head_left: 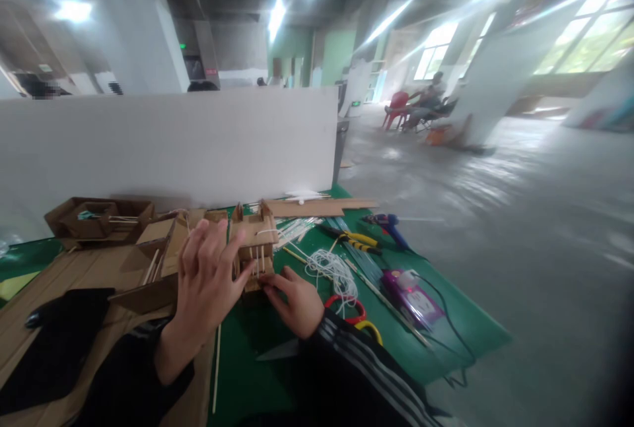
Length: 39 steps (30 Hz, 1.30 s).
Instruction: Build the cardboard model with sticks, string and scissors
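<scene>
"Black sleeves come nearest the camera, the striped one (366, 364) on the right arm. What do the hands have?"

"The left hand (205, 275) is spread wide, its thumb at the near side of a small cardboard structure (253, 237). The right hand (300, 301) is narrow, thumb and forefinger close together at the structure's lower front. Whether they pinch anything, I can't tell."

"Where does it sit?"

"At the edge of the cardboard sheet (102, 268), over the green table (465, 334), between both hands."

"How far along does it look?"

"Partly built, I'd judge. Its upper panel is on, and pale upright sticks (257, 259) stand in the front opening. Loose sticks (300, 228) and a tangle of white string (331, 267) lie to the right, unattached as far as I can see. What remains for the structure itself, the view doesn't settle."

"And the tools?"

"Pliers (359, 242) and a blue glue gun (393, 226) lie beyond the string, out of both hands."

"What's hard to make out?"

"Fingers cover the lower front, so any join there is hidden. The right sleeve partly covers the red-handled scissors (354, 311). Both forearms run out of frame, and the black object (59, 334) at left is too dark to name."
</scene>
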Tool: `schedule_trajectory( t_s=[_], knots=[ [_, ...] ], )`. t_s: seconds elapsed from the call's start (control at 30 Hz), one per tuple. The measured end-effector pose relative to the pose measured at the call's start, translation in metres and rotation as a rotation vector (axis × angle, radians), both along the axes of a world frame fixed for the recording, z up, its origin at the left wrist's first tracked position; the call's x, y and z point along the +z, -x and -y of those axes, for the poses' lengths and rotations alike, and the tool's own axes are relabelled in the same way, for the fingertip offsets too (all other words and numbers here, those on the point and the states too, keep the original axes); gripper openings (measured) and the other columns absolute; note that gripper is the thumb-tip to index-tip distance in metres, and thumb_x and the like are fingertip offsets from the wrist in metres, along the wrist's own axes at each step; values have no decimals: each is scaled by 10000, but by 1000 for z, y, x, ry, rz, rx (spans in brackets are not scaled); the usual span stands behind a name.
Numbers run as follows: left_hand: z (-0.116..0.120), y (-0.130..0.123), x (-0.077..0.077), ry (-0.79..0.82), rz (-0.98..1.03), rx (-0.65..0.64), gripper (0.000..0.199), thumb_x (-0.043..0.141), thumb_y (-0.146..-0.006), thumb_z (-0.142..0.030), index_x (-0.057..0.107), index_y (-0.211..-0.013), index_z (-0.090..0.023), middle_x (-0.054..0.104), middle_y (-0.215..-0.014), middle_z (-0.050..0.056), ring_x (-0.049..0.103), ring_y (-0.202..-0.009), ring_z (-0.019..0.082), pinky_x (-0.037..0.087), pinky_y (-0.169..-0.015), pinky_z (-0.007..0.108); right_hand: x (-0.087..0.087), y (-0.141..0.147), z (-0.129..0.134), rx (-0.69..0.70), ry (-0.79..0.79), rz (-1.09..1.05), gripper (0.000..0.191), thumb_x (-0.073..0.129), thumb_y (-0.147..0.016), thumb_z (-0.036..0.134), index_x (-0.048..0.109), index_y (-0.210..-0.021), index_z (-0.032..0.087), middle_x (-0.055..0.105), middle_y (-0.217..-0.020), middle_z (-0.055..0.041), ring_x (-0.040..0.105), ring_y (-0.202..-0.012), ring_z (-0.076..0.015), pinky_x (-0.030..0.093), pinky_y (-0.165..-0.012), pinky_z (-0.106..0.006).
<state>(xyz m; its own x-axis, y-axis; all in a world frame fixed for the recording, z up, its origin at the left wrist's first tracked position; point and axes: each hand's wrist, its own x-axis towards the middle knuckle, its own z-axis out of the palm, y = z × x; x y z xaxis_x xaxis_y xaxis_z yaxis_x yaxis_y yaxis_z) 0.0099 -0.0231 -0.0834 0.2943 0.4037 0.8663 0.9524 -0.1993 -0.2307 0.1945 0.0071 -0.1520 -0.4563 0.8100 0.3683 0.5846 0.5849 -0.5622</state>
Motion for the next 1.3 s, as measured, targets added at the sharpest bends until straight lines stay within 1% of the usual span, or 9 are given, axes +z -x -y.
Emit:
schedule_trajectory(
  t_s=[0.03, 0.1, 0.17, 0.27, 0.37, 0.53, 0.77, 1.0, 1.3],
  knots=[
    [3, 0, -6, -49, -1, -36, 564, 779, -758, -273, 550, -1262, -164, 560, -1268, 180, 456, -1282, 385, 432, -1012, 507, 0, 0, 0, 0, -1, 1, 259, 487, -957, 284, 644, -1160, 315, 584, -910, -18, 619, -746, -126, 434, -671, -197],
    [14, 0, -22, -3, -57, -114, 437, 747, -794, -206, 600, -1204, -238, 639, -1160, 99, 610, -1100, 278, 469, -963, 412, -1, 0, 0, -1, -2, 2, 259, 490, -956, 282, 643, -1162, 311, 585, -914, -19, 620, -745, -125, 431, -664, -195],
    [25, -1, -37, 266, -93, -163, 292, 633, -880, -178, 624, -1167, -234, 682, -1112, 66, 674, -959, 204, 507, -878, 307, -1, 1, 0, -2, -3, 5, 259, 485, -959, 283, 642, -1163, 309, 585, -914, -19, 620, -742, -123, 427, -655, -193],
    [36, -7, -54, 585, 4, -45, 370, 463, -954, -230, 542, -1314, -199, 614, -1317, 95, 702, -942, 200, 546, -677, 233, -1, 2, 1, -11, -9, 14, 262, 472, -967, 285, 635, -1170, 308, 586, -917, -21, 623, -745, -128, 427, -653, -197],
    [38, -13, -59, 793, 121, -49, 485, 411, -958, -282, 405, -1435, -194, 499, -1453, 107, 693, -1002, 232, 572, -666, 270, -1, 3, 1, -23, -15, 28, 250, 470, -970, 288, 637, -1156, 307, 589, -918, -21, 623, -744, -132, 428, -652, -199],
    [36, -21, -54, 1002, 385, -136, 540, 407, -956, -368, 324, -1468, -220, 369, -1534, 125, 697, -694, 157, 580, -690, 327, -1, 3, 0, -26, -19, 47, 238, 480, -969, 290, 641, -1142, 315, 594, -916, -16, 626, -767, -131, 423, -661, -192],
    [38, -28, -49, 1102, 607, -204, 571, 430, -941, -387, 286, -1470, -229, 327, -1547, 129, 672, -671, 138, 557, -754, 358, -1, 2, 1, -36, -18, 52, 254, 490, -964, 295, 643, -1163, 333, 587, -895, -7, 614, -704, -118, 407, -613, -191],
    [38, -30, -50, 1126, 751, -221, 600, 433, -942, -434, 280, -1475, -204, 300, -1553, 146, 673, -812, 174, 547, -838, 383, -1, 1, 0, -34, -15, 30, 298, 518, -951, 282, 646, -1212, 347, 636, -882, -12, 633, -728, -115, 426, -627, -179],
    [40, -30, -53, 1108, 808, -232, 615, 442, -937, -434, 287, -1487, -205, 309, -1551, 151, 670, -884, 205, 563, -801, 378, 0, 0, -1, -22, 11, -15, 358, 538, -935, 268, 588, -1289, 287, 681, -955, -30, 663, -824, -138, 486, -714, -194]
  ],
)
